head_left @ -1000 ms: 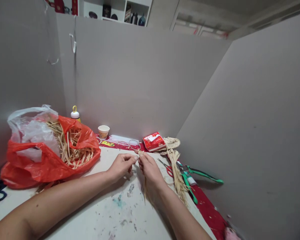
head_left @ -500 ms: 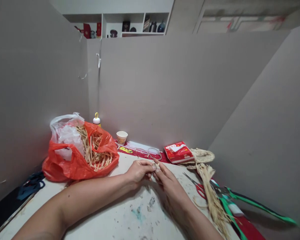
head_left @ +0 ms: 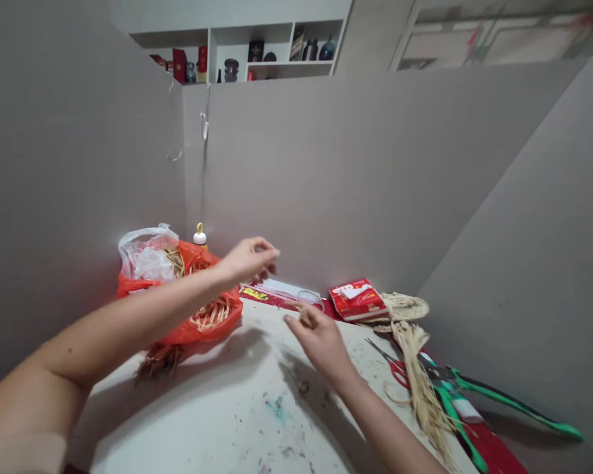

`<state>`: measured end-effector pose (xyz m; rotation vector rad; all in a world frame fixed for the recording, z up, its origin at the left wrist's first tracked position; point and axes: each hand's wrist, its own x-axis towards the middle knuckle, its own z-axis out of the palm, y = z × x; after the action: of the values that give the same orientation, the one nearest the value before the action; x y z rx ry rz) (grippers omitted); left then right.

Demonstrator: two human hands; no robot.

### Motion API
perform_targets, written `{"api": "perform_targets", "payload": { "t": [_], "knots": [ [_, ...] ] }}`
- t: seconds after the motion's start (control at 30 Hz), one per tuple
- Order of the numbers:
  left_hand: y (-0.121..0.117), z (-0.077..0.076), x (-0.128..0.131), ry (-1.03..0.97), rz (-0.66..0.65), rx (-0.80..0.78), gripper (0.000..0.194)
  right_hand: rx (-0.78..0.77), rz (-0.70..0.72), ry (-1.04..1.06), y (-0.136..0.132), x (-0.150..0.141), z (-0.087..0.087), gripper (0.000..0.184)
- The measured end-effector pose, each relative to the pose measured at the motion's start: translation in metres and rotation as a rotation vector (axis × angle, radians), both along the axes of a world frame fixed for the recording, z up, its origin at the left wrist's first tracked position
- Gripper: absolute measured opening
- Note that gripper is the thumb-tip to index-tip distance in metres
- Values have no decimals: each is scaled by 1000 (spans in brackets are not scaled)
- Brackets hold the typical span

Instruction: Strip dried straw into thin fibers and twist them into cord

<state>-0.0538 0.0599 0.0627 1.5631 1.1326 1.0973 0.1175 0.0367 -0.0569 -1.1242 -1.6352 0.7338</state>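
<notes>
Dim, muted light, apparently from above, leaves the grey partitions (head_left: pixel 296 164) flat and darker at far left. Broad soft shadows spread over the desk (head_left: pixel 217 421) beneath both arms (head_left: pixel 143 329). The left hand (head_left: pixel 251 260) is slightly motion-blurred, the panels (head_left: pixel 442 49) at upper right look smeared, and wide-angle distortion stretches the edges

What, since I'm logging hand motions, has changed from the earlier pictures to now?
The left hand has lifted up and away from the right hand, which still holds straw; whether the left kept a strand is unclear. The scissors, red packet and green-handled pliers stayed put.
</notes>
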Motion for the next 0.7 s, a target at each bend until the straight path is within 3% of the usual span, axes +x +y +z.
{"api": "perform_targets", "payload": {
  "t": [0.1,0.2,0.27,0.4,0.57,0.7],
  "knots": [
    [-1,38,-38,1,170,146,6,152,196,-230,14,-56,14,45],
    [-5,50,-72,-17,304,210,7,155,241,-524,32,-113,20,61],
    [-9,45,-91,24,353,215,8,134,249,-591,43,-139,19,56],
    [-22,24,-120,194,298,161,4,130,230,-501,64,-149,16,9],
    [-31,0,-120,713,45,157,19,88,173,-139,80,-116,40,16],
    [-13,-26,-100,973,97,328,12,16,235,86,68,-100,67,14]
  ]
}}
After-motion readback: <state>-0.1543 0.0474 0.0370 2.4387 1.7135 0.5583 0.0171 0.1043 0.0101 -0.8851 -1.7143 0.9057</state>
